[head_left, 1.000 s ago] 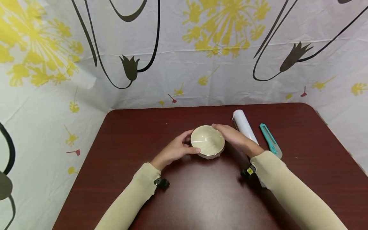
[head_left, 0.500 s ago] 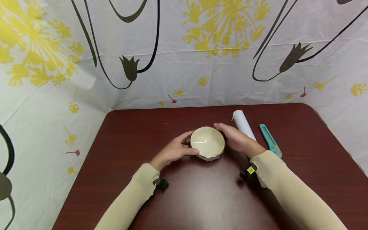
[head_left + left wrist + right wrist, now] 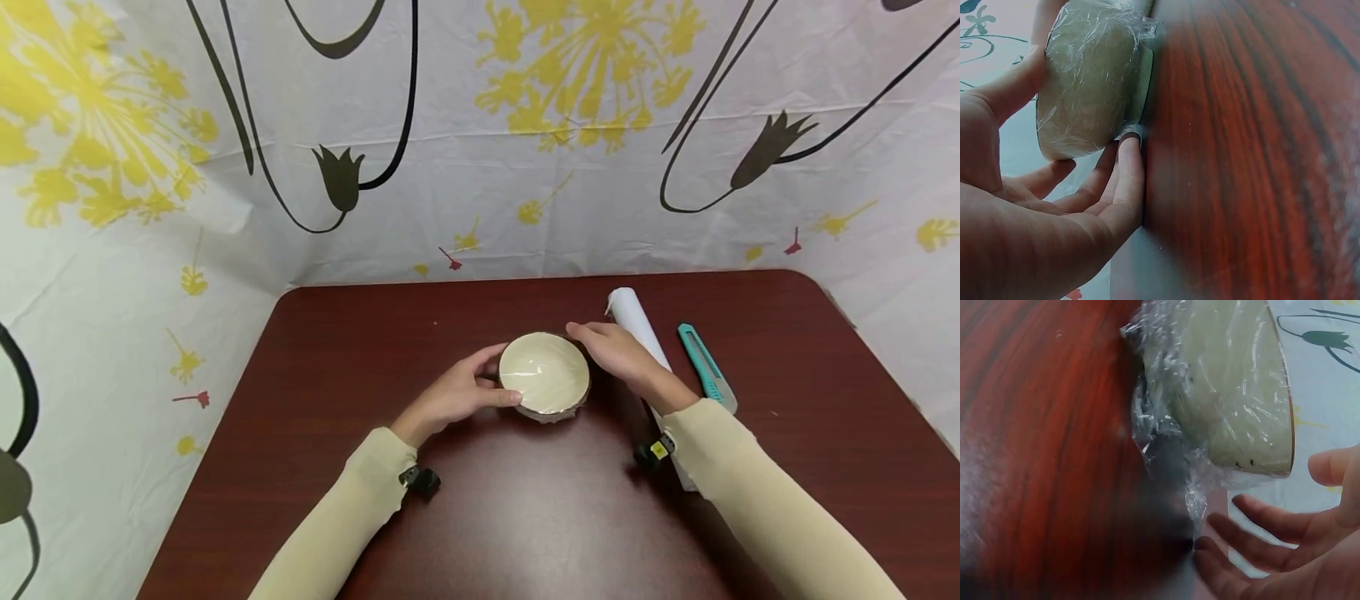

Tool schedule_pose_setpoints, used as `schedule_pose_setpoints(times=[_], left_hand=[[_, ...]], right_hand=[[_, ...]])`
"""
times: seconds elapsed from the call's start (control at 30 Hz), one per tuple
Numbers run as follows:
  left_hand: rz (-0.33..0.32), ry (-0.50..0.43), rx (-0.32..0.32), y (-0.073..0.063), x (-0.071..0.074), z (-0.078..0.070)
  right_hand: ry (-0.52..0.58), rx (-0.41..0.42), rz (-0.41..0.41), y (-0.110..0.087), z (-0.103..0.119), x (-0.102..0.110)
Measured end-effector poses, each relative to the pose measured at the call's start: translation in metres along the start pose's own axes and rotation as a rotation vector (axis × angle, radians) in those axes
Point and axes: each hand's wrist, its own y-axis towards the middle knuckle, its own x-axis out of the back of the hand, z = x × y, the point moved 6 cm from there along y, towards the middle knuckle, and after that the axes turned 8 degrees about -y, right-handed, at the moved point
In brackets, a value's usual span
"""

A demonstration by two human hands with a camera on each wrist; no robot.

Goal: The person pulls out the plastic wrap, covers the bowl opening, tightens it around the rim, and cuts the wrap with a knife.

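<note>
A cream bowl (image 3: 543, 375) covered with clear plastic wrap stands upright on the dark red table (image 3: 360, 333). My left hand (image 3: 459, 390) holds it from the left, thumb on the rim and fingers curled about the side. In the left wrist view the bowl (image 3: 1088, 81) shows crinkled wrap over its wall, with the left fingers (image 3: 1130, 169) low near its foot. My right hand (image 3: 618, 354) is at the bowl's right side, fingers relaxed. In the right wrist view those fingers (image 3: 1260, 544) sit just off the bowl (image 3: 1235, 387), near a loose tail of plastic wrap (image 3: 1196, 500).
A long white roll (image 3: 636, 321) lies to the right, partly under the right forearm. Beyond it is a teal utility knife (image 3: 705, 362). A patterned white cloth (image 3: 420, 208) hangs behind the table and at its sides.
The right hand has come off the bowl's rim and moved slightly right. The bowl has shifted a little toward me, with the left hand still holding it.
</note>
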Motion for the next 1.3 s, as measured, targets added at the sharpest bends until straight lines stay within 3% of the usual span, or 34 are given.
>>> schedule_pose_setpoints(times=[0.33, 0.73, 1.07, 1.3], left_hand=[[-0.005, -0.001, -0.002, 0.0, 0.001, 0.001], [-0.019, 0.023, -0.008, 0.0, 0.001, 0.001], [0.01, 0.002, -0.011, -0.001, -0.001, 0.002], [0.014, -0.002, -0.012, 0.0, 0.002, 0.002]], right_hand=[[0.144, 0.019, 0.067, -0.008, 0.003, -0.018], [0.337, 0.024, 0.063, -0.018, 0.011, -0.029], [0.239, 0.086, 0.165, -0.024, 0.001, -0.015], [0.139, 0.303, 0.324, -0.03, -0.004, -0.006]])
